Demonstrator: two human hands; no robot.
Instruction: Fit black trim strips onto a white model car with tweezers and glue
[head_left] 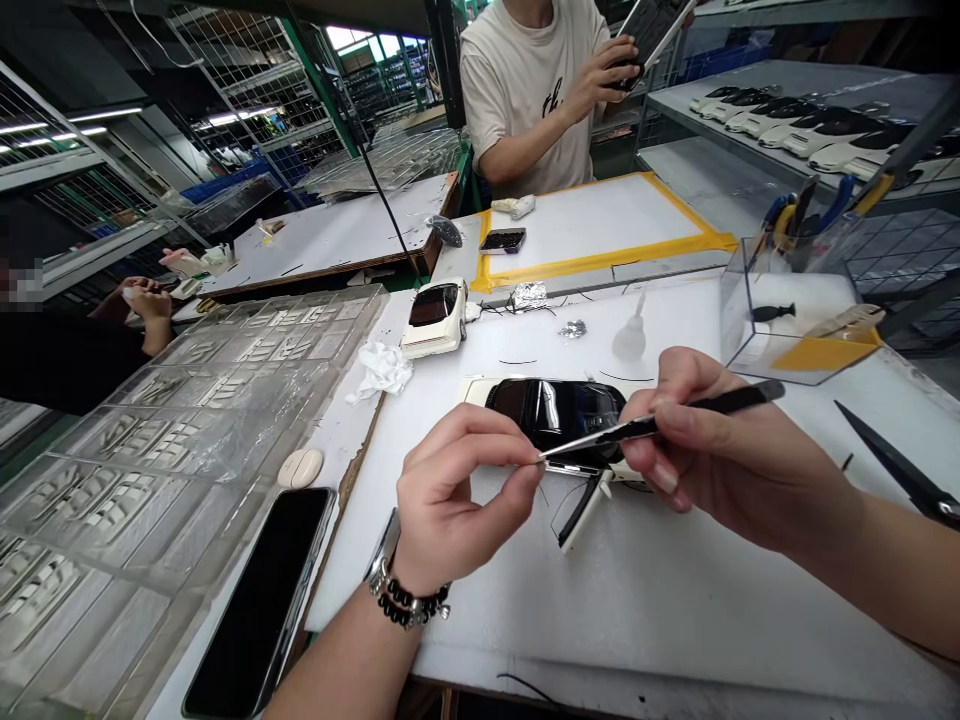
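Note:
My right hand (720, 440) is closed around black-handled tweezers (660, 420), whose metal tips point left and meet the fingertips of my left hand (450, 490). My left thumb and forefinger are pinched together at those tips on something too small to make out. Just behind both hands a white model car with a black roof (559, 410) sits on the white foam mat (637, 600), one door (583, 508) hanging open toward me. A second white model car (435, 315) stands farther back on the left.
Clear plastic trays (150, 440) cover the left side, with a black phone (259, 600) and a white earbud case (300, 467) beside them. A clear box (795, 310) and black scissors (896, 470) lie right. A person in a white shirt (540, 90) stands opposite; another person's hands (146, 305) rest at the far left.

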